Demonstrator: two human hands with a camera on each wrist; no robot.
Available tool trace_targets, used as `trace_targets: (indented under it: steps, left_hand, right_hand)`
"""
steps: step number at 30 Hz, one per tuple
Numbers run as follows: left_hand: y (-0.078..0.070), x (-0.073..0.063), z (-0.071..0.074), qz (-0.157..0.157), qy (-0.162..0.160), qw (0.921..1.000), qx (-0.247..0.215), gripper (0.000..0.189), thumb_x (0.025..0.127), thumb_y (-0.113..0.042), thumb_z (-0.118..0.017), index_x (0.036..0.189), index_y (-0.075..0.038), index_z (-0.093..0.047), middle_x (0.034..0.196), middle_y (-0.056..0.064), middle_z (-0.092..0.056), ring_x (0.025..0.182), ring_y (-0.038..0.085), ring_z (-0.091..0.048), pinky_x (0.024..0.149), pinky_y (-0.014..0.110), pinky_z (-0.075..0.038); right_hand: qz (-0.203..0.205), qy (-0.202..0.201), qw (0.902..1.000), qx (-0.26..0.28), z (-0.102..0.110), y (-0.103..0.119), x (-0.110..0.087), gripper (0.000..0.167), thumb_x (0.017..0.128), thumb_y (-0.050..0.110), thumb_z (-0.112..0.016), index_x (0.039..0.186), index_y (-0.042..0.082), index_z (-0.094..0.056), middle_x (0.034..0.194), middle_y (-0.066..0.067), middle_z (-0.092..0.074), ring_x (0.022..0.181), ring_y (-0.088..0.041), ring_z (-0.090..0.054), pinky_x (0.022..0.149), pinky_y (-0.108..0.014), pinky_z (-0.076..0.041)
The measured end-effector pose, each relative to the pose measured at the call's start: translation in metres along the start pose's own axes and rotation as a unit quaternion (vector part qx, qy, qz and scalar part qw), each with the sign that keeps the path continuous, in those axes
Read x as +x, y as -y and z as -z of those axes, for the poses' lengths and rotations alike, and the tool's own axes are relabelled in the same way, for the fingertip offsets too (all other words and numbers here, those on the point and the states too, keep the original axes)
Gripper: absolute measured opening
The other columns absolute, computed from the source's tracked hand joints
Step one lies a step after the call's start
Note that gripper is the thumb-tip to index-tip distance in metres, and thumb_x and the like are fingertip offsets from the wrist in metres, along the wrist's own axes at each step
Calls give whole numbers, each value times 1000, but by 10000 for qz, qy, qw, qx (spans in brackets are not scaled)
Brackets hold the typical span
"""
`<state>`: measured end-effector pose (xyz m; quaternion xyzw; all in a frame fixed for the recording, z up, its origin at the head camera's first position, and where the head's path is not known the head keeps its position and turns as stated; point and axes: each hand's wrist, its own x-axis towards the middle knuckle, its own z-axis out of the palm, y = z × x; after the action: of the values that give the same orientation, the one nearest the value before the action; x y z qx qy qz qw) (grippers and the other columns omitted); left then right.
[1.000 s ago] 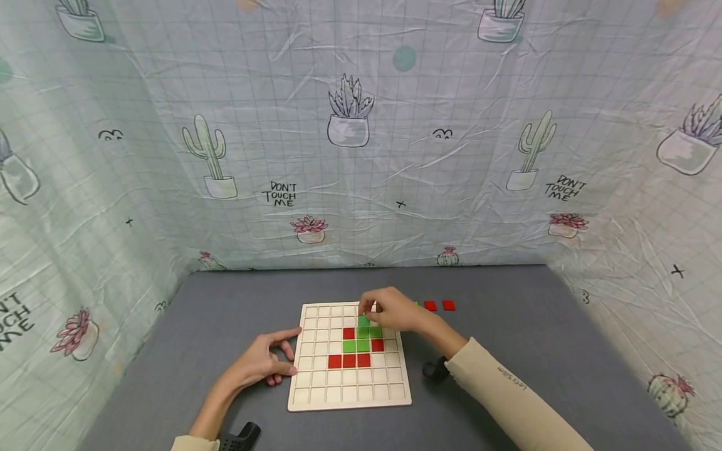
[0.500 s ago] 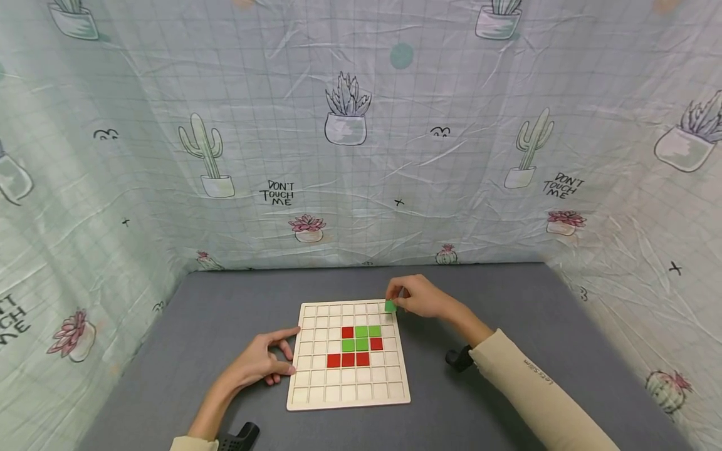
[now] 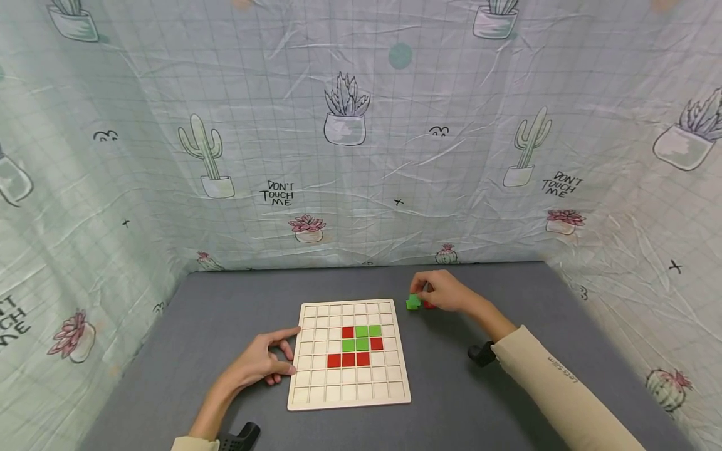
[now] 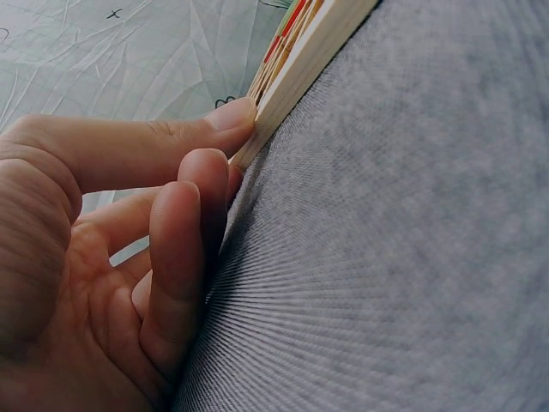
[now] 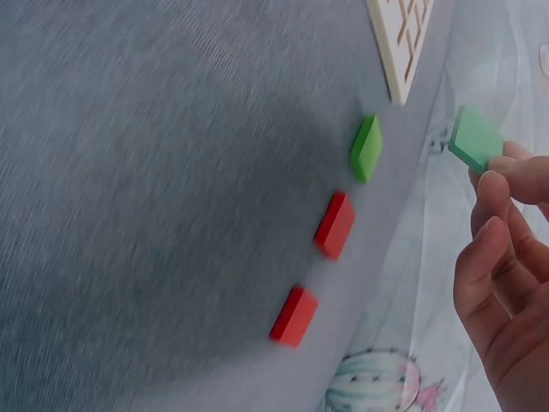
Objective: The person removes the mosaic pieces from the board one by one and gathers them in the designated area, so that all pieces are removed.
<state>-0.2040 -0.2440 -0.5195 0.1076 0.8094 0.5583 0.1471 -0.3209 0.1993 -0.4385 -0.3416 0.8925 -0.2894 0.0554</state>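
A square wooden grid board lies on the table, with several green tiles and several red tiles set in its middle cells. At its left edge my left hand touches the side with index fingertip and thumb; the left wrist view shows the thumb against the board's edge. My right hand pinches a green tile between thumb and fingers, raised off the table beyond the board's far right corner. Below it lies another green tile, in a row with two red tiles.
The grey table reaches back to a patterned curtain, which also hangs at both sides. Black wrist straps are on both forearms.
My right hand has moved right, from over the board to over the loose tiles, carrying the green tile. The cell it hovered above shows bare wood. My left hand stays at the board's edge.
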Motion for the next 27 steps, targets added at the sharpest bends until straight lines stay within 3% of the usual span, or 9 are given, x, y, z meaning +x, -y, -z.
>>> trace_targets:
  steps: [7,15,27]
  left_hand:
    - [1,0,0,-10,19,10000,-62,90,78,-2,-85,157,-1,-41,97,16,-62,50,12,-58,44,29,-52]
    - [1,1,-1,-12,-2,10000,8,90,77,-4,-85,156,-1,-43,95,13,-62,49,10,-58,44,28,-53]
    - [1,1,-1,6,1,10000,-69,91,78,-2,-85,157,0,-41,97,16,-61,50,11,-57,44,28,-51]
  right_hand:
    - [-232,-67,9997,22,10,-19,-11,14,98,0,-63,106,7,-72,99,-11,-72,57,-9,-55,57,-28,-47]
    - [-482,-196,9986,-9,16,-37,-24,15,97,-1,-63,104,8,-73,99,-9,-72,70,-11,-61,64,-30,-51]
    - [-922,-204,9955,78,28,-66,-45,14,98,-1,-59,105,5,-71,98,-11,-70,69,-15,-61,62,-32,-53]
